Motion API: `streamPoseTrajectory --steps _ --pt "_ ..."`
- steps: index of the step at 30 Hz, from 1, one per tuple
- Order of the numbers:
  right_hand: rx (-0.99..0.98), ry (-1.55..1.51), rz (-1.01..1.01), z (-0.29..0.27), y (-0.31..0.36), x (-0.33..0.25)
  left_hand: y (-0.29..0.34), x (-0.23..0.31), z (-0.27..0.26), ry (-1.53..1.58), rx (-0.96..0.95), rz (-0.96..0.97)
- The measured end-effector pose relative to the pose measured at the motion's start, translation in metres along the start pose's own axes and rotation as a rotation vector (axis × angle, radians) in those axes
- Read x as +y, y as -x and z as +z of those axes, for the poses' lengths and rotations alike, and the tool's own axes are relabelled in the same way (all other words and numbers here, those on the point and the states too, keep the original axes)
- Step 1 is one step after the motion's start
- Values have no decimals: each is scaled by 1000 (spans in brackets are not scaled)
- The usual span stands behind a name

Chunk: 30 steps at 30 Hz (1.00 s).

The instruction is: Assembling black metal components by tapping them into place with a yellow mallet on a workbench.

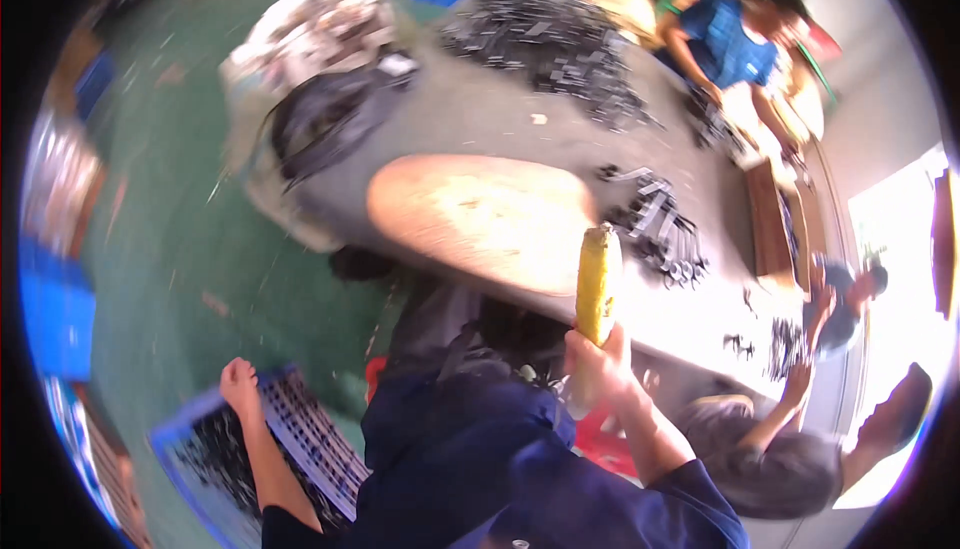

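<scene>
My right hand (602, 361) is closed around the lower end of a yellow stick-shaped tool (597, 284). The tool stands nearly upright in front of the table edge, with a small greyish tip at its top; its exact kind does not show. Out to the left, my left hand (240, 385) hangs over a blue crate (190, 419) of black parts. Its fingers are curled in, and whatever they may hold is hidden. On the table beyond the tool lies an oval wooden board (480, 214). Several dark slender parts (660, 224) lie right of the board.
A large heap of black parts (550, 44) covers the far side of the grey table (450, 119). A black bag (325, 119) and pale sacks (320, 29) sit at its left end. One person (735, 44) works at the far right, others (770, 459) along the near right side.
</scene>
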State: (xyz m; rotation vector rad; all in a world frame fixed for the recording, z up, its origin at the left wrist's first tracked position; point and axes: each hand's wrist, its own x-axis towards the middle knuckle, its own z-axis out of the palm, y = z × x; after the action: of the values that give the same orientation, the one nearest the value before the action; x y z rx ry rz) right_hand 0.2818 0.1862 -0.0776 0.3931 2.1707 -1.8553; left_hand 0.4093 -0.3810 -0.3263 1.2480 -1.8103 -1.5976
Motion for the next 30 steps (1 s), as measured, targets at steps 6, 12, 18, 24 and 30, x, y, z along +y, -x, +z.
streamPoseTrajectory --steps 6,12,18,24,30 --pt "520 -368 -157 -66 13 48 66 244 204 -62 -457 460" --pt "819 -620 -169 -113 0 63 245 334 419 63 -1355 734" --pt "720 -594 -138 -115 -6 70 361 321 614 -294 -1372 1122" --pt "687 -647 -207 -114 -6 74 378 327 635 -614 -1315 1054" --pt "753 -599 -172 -117 6 76 354 363 542 115 -1509 895"
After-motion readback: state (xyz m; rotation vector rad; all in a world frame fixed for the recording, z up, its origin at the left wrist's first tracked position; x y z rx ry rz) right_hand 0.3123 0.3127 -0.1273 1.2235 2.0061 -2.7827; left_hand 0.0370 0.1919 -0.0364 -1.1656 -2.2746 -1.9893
